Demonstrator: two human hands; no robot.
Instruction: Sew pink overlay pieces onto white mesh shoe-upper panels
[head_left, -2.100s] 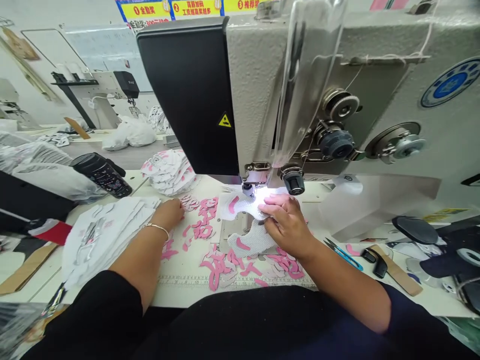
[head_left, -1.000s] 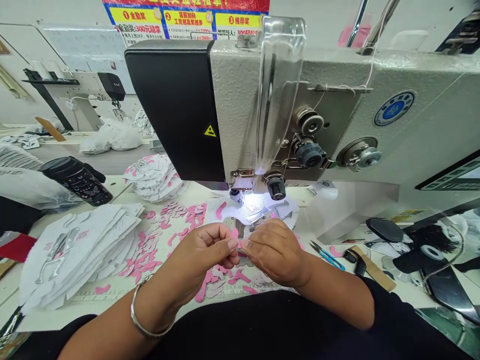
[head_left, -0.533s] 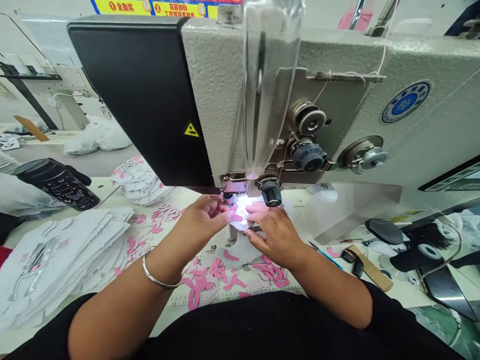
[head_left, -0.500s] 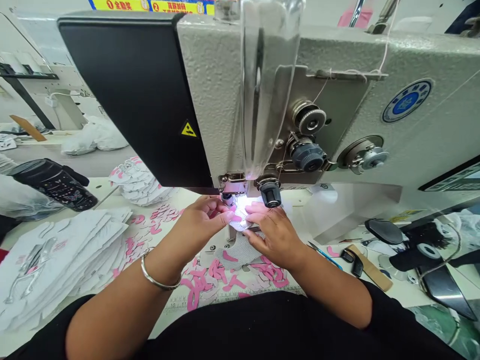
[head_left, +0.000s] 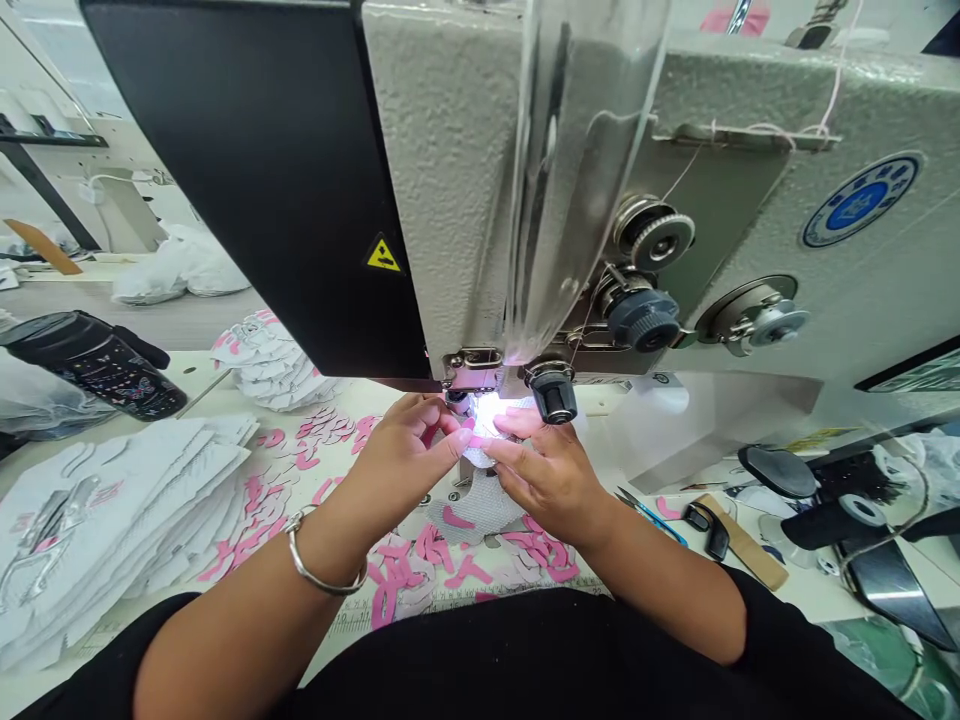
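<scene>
Your left hand [head_left: 401, 465] and right hand [head_left: 547, 480] pinch a mesh piece [head_left: 476, 512] at the presser foot [head_left: 456, 398]; the stack [head_left: 120, 510] looks done, pink cut-outs [head_left: 544, 550] remain

presser foot [head_left: 457, 402]: tip hidden behind fingers [head_left: 450, 440] | mesh piece [head_left: 474, 512]: upper part lost in lamp glare

Sewing machine arm [head_left: 442, 180]: rough, matt painted metal. Eye shield [head_left: 581, 170]: clear, glossy plastic. Workpiece [head_left: 474, 510]: matt, perforated white cloth.

Both the left hand [head_left: 401, 465] and right hand [head_left: 544, 478] moved forward to the presser foot [head_left: 457, 400] (from mid-table).
</scene>
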